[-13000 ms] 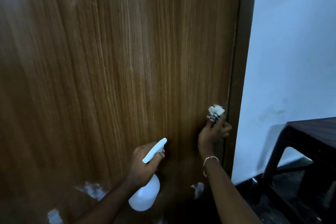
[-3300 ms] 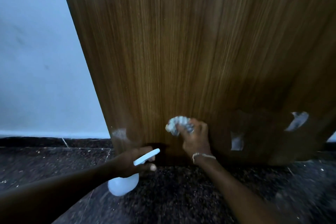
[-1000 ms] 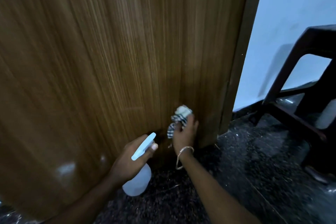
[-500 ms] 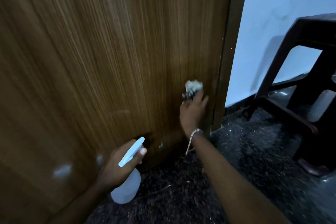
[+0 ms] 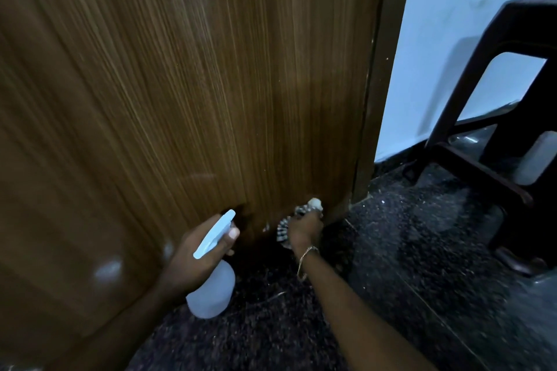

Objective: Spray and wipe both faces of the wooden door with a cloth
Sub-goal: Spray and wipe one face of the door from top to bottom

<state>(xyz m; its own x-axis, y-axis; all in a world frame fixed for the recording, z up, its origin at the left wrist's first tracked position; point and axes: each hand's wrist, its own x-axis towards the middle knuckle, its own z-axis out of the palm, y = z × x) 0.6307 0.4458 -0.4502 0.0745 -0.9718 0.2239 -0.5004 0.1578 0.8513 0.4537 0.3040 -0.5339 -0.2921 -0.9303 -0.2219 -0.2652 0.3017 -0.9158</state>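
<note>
Our right hand (image 5: 304,230) holds the bunched cloth (image 5: 297,221) pressed to the door (image 5: 211,84) at its bottom corner, by the floor (image 5: 407,250). Our left hand (image 5: 200,250) grips the spray bottle (image 5: 212,289) nearby. We should press firmly and stroke along the grain right to the edge.

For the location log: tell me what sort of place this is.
Probably an indoor room of a home, at a doorway. A wood-grain door stands beside a plain pale wall, the floor is dark speckled stone, and a dark stool sits by the wall.
</note>
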